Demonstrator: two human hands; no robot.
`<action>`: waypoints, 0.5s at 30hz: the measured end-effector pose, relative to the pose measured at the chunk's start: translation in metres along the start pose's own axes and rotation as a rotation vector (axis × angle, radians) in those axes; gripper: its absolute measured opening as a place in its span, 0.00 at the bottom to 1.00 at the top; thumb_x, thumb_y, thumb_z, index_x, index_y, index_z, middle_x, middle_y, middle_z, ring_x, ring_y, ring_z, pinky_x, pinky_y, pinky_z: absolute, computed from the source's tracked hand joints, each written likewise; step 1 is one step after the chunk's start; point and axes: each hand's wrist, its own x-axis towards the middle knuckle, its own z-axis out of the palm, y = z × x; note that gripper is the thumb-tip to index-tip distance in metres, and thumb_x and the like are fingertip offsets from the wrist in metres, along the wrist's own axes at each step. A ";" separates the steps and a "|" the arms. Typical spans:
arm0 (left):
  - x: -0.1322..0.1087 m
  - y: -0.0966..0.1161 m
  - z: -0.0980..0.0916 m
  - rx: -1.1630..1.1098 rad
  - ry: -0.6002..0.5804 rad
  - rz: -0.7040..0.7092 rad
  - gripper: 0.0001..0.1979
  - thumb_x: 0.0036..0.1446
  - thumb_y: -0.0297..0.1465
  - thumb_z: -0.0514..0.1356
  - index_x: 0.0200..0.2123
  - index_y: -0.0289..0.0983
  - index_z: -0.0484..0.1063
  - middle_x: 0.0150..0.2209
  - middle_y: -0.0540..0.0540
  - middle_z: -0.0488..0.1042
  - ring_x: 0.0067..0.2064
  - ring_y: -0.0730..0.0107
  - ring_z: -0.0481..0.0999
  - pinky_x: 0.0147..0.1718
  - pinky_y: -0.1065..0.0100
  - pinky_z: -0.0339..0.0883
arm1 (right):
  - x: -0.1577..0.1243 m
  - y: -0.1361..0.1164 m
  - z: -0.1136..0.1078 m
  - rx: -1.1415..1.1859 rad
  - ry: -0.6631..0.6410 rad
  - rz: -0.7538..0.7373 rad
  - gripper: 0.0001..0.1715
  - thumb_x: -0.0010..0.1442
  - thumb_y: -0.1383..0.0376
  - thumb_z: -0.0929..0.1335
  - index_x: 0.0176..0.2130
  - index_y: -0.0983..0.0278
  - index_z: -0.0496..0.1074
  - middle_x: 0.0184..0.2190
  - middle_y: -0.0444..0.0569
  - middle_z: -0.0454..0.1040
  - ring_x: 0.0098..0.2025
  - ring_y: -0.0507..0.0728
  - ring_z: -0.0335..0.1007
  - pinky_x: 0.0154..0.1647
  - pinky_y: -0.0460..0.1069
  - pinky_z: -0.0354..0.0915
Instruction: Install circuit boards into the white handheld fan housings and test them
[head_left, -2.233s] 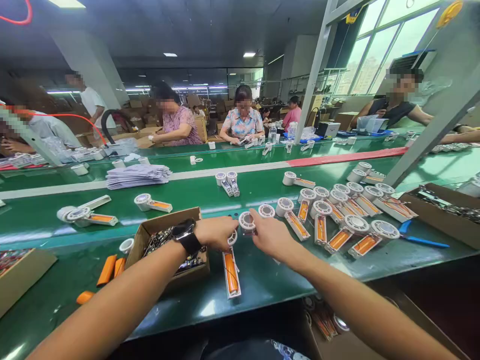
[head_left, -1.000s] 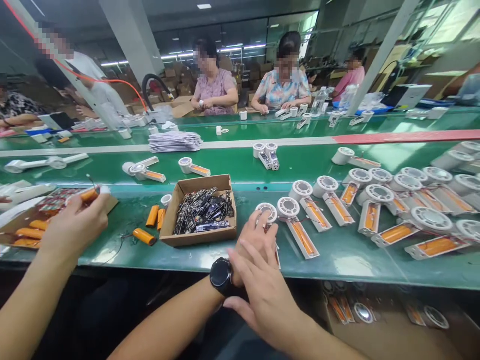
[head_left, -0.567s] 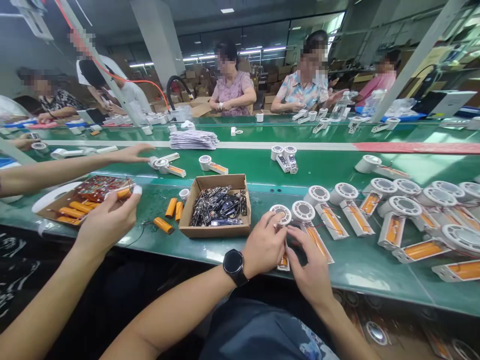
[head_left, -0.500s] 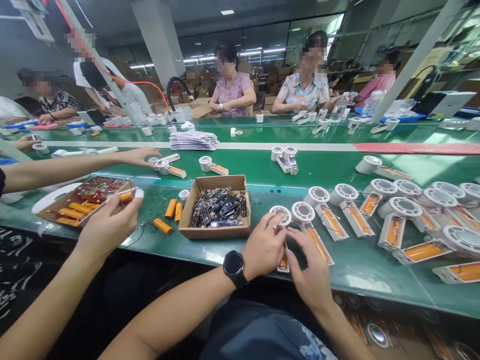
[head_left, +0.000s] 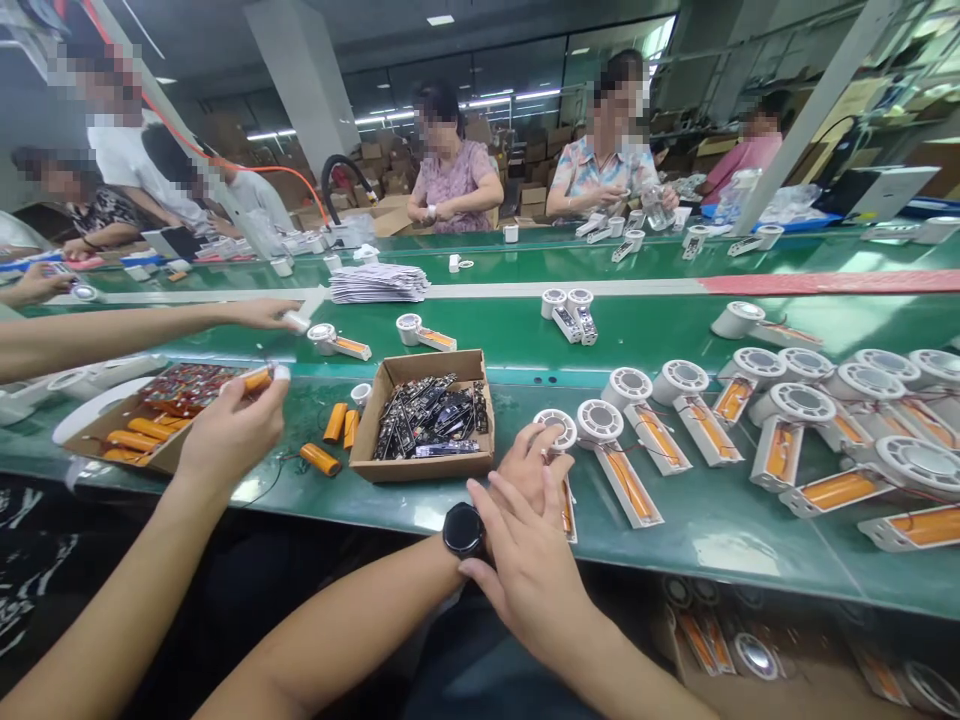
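My left hand (head_left: 517, 462), with a black watch on its wrist, has its fingers curled at the round head of a white handheld fan (head_left: 556, 428) near the table's front edge. Most of that fan's handle is hidden behind my hands. Over the back of my left hand and beside the watch lies my right hand (head_left: 529, 560), fingers spread, holding nothing. Just right of them is another handheld fan (head_left: 600, 422), its handle open with an orange battery and thin wires inside. A cardboard box (head_left: 420, 468) of dark circuit boards stands to the left.
Several more open fans (head_left: 795, 405) crowd the right side. At left, a co-worker's hand (head_left: 238, 415) holds an orange battery above a box (head_left: 161, 458) of batteries and boards. Loose batteries (head_left: 321, 460) lie between the boxes. Papers (head_left: 379, 284) are stacked farther back.
My right hand has moved left from beside the fan's handle onto the back of my left hand, its fingers now spread. My left hand stays at the same fan.
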 end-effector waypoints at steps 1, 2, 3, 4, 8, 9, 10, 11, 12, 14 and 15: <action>0.003 -0.002 -0.005 -0.035 0.093 0.023 0.33 0.50 0.50 0.36 0.25 0.44 0.78 0.32 0.48 0.76 0.49 0.61 0.76 0.26 0.67 0.68 | 0.000 0.000 0.000 -0.014 -0.004 0.010 0.35 0.57 0.65 0.71 0.61 0.68 0.61 0.52 0.58 0.75 0.61 0.68 0.63 0.68 0.70 0.29; 0.004 -0.002 -0.012 -0.074 0.205 0.057 0.33 0.53 0.50 0.34 0.29 0.46 0.78 0.30 0.49 0.74 0.49 0.61 0.76 0.27 0.66 0.69 | 0.000 -0.001 0.001 -0.023 -0.001 0.018 0.35 0.57 0.65 0.71 0.61 0.68 0.61 0.53 0.57 0.75 0.61 0.68 0.64 0.67 0.70 0.30; 0.004 0.001 -0.018 -0.111 0.313 0.099 0.34 0.56 0.49 0.32 0.33 0.47 0.76 0.29 0.49 0.72 0.50 0.61 0.75 0.28 0.64 0.71 | 0.000 -0.001 0.000 -0.022 0.009 0.021 0.35 0.57 0.65 0.71 0.61 0.67 0.61 0.53 0.57 0.75 0.60 0.68 0.64 0.67 0.71 0.31; 0.002 0.008 -0.021 -0.137 0.390 0.144 0.34 0.59 0.46 0.28 0.37 0.49 0.74 0.29 0.49 0.70 0.51 0.61 0.74 0.30 0.61 0.73 | -0.001 -0.001 0.000 -0.008 0.026 0.017 0.34 0.57 0.65 0.70 0.61 0.66 0.61 0.53 0.56 0.75 0.60 0.68 0.65 0.67 0.71 0.34; -0.002 0.082 0.018 -0.161 0.508 0.371 0.25 0.64 0.40 0.33 0.45 0.49 0.69 0.36 0.48 0.72 0.56 0.54 0.69 0.38 0.52 0.74 | -0.006 0.016 -0.010 0.069 0.220 0.007 0.25 0.62 0.68 0.65 0.58 0.64 0.62 0.52 0.56 0.74 0.59 0.64 0.66 0.65 0.68 0.47; 0.001 0.109 0.044 -0.148 0.501 0.442 0.19 0.64 0.40 0.41 0.44 0.48 0.70 0.39 0.47 0.73 0.57 0.52 0.68 0.42 0.51 0.73 | -0.008 0.025 -0.013 0.073 0.300 0.040 0.23 0.62 0.68 0.64 0.57 0.64 0.63 0.52 0.57 0.74 0.58 0.64 0.66 0.64 0.68 0.51; 0.005 0.137 0.074 -0.131 0.481 0.514 0.13 0.62 0.38 0.49 0.44 0.46 0.71 0.43 0.46 0.74 0.58 0.51 0.67 0.45 0.51 0.72 | -0.010 0.035 -0.016 0.070 0.380 0.101 0.21 0.63 0.69 0.63 0.56 0.64 0.63 0.51 0.58 0.74 0.56 0.64 0.67 0.62 0.67 0.55; 0.011 0.163 0.106 -0.111 0.455 0.582 0.11 0.58 0.35 0.54 0.43 0.44 0.72 0.47 0.44 0.74 0.58 0.51 0.67 0.49 0.51 0.70 | -0.012 0.045 -0.018 0.074 0.435 0.176 0.19 0.64 0.68 0.62 0.54 0.64 0.65 0.50 0.58 0.74 0.54 0.64 0.69 0.58 0.66 0.60; 0.017 0.185 0.136 -0.092 0.435 0.638 0.11 0.55 0.31 0.57 0.42 0.41 0.73 0.51 0.41 0.73 0.58 0.50 0.67 0.52 0.50 0.68 | -0.013 0.055 -0.019 0.092 0.451 0.248 0.17 0.64 0.67 0.62 0.52 0.64 0.66 0.48 0.58 0.74 0.52 0.64 0.70 0.55 0.64 0.64; 0.027 0.214 0.183 -0.059 0.427 0.707 0.12 0.55 0.25 0.55 0.41 0.35 0.74 0.55 0.34 0.69 0.60 0.49 0.64 0.56 0.48 0.64 | -0.016 0.070 -0.021 0.172 0.409 0.351 0.15 0.64 0.65 0.62 0.50 0.63 0.68 0.46 0.57 0.74 0.48 0.63 0.72 0.50 0.61 0.69; 0.031 0.219 0.197 -0.053 0.436 0.725 0.12 0.55 0.24 0.55 0.42 0.34 0.73 0.56 0.33 0.68 0.61 0.48 0.63 0.57 0.47 0.64 | -0.017 0.075 -0.021 0.221 0.375 0.387 0.14 0.64 0.64 0.62 0.49 0.63 0.68 0.46 0.57 0.74 0.47 0.62 0.72 0.48 0.60 0.70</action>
